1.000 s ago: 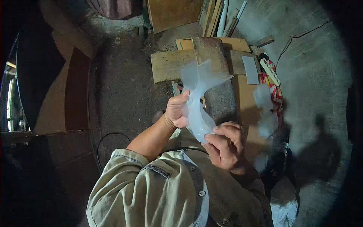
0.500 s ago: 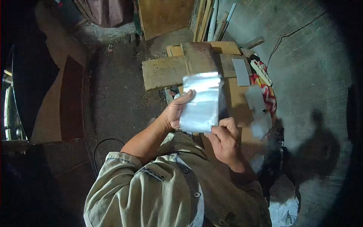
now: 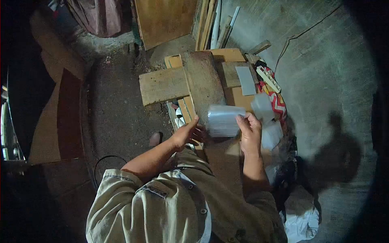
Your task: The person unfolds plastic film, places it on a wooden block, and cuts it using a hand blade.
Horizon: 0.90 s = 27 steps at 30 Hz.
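Note:
A stack of clear plastic sheets or bags (image 3: 225,121) is pinched at its right end between the thumb and fingers of my right hand (image 3: 251,131). Just left of the stack, my left hand (image 3: 188,134) has its fingers apart and holds nothing. The stack is held flat above a low surface of boards and cardboard (image 3: 227,158). More translucent plastic pieces (image 3: 271,135) lie to the right of my right hand. A pale rectangular sheet (image 3: 245,80) rests farther back on the boards.
A worn wooden plank (image 3: 202,79) crosses a lighter board (image 3: 162,86). A white power strip (image 3: 268,79) lies on red patterned cloth (image 3: 278,106) by the wall. Wooden strips and pipes (image 3: 216,26) lean at the back. A black cable (image 3: 97,164) curves on the floor at left.
The plastic was bent, then flattened, and is now turned sideways and farther right in my right hand. My left hand has let go of it. The view has shifted somewhat.

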Motion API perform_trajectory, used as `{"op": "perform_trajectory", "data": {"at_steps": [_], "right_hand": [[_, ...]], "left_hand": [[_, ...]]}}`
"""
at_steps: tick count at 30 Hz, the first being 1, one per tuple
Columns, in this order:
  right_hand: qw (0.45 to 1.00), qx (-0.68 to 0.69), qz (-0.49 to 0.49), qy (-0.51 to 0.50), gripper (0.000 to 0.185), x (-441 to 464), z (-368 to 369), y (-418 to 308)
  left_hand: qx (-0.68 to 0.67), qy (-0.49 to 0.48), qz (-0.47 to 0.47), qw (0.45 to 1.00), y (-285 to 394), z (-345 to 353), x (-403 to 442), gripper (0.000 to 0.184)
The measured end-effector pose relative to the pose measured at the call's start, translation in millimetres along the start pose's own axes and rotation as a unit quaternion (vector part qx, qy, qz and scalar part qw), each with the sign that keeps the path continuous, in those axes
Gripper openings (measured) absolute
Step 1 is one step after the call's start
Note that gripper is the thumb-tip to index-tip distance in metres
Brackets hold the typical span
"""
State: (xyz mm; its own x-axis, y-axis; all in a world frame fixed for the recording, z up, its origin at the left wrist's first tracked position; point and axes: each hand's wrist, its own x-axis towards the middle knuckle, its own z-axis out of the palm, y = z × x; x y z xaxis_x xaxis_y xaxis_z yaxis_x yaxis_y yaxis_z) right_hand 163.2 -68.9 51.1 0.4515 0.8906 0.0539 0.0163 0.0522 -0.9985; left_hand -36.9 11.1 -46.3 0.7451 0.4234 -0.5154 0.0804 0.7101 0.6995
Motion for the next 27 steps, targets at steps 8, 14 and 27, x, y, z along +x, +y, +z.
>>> {"op": "perform_trajectory", "data": {"at_steps": [8,14,27], "right_hand": [[0.999,-0.045,-0.011,-0.022,0.008,13.4,-5.5,11.9],[0.999,0.003,0.016,-0.031,0.013,8.4,1.3,3.8],[0.994,-0.086,0.014,-0.06,0.016,-9.1,22.2,15.3]], "left_hand": [[0.109,0.091,0.192,0.971,7.2,7.7,-3.5,0.059],[0.061,0.044,0.236,0.969,12.8,12.5,-3.9,0.06],[-0.189,-0.02,0.087,0.978,46.3,45.7,-25.1,0.047]]}}
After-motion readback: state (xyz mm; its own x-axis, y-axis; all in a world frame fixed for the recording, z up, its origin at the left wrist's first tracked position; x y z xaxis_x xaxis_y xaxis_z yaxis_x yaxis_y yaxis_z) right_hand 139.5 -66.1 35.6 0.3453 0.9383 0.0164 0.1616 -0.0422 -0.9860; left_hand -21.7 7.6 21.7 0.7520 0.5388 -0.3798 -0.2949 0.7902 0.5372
